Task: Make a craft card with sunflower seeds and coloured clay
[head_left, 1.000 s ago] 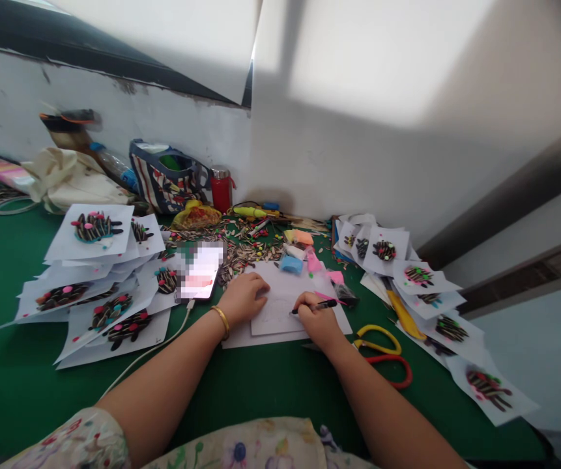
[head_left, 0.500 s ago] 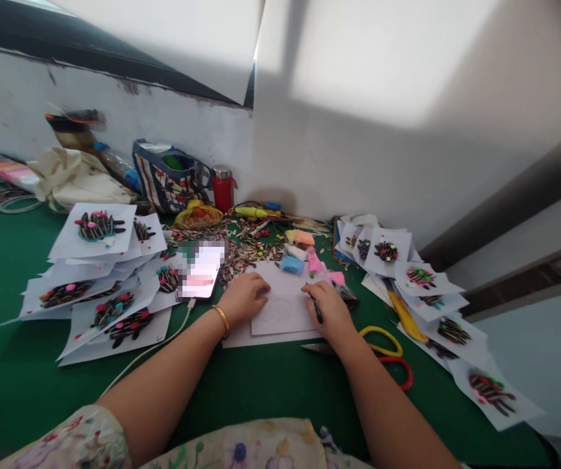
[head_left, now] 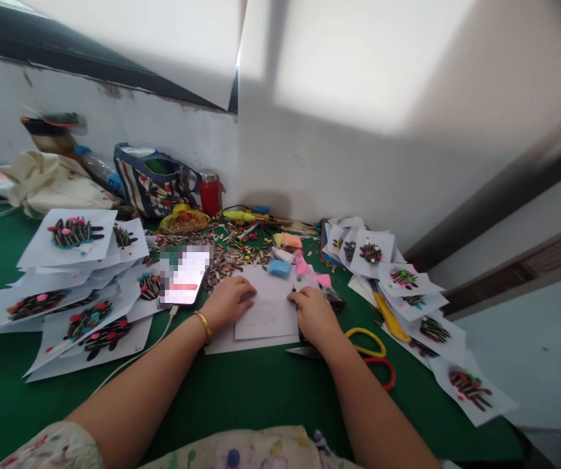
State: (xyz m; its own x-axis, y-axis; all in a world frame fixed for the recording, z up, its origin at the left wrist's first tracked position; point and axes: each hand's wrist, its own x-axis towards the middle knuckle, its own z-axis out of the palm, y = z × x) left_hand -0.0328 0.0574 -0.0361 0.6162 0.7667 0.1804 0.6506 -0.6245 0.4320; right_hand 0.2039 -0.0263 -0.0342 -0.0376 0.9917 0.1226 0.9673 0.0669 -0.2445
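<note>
Flanking paper (head_left: 263, 316) edges, room between: left hand (head_left: 226, 301), right hand (head_left: 318, 317)

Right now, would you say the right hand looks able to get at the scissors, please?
Probably yes: the right hand is close to the scissors, whose handles show uncovered to its right. Its own forearm crosses over their middle, so it would likely need to draw back first.

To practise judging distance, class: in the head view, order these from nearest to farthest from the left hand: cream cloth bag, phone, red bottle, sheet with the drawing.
From the left hand:
1. Sheet with the drawing: at its fingers, partly beneath.
2. Phone: just to its left.
3. Red bottle: farther back.
4. Cream cloth bag: far back left.
</note>
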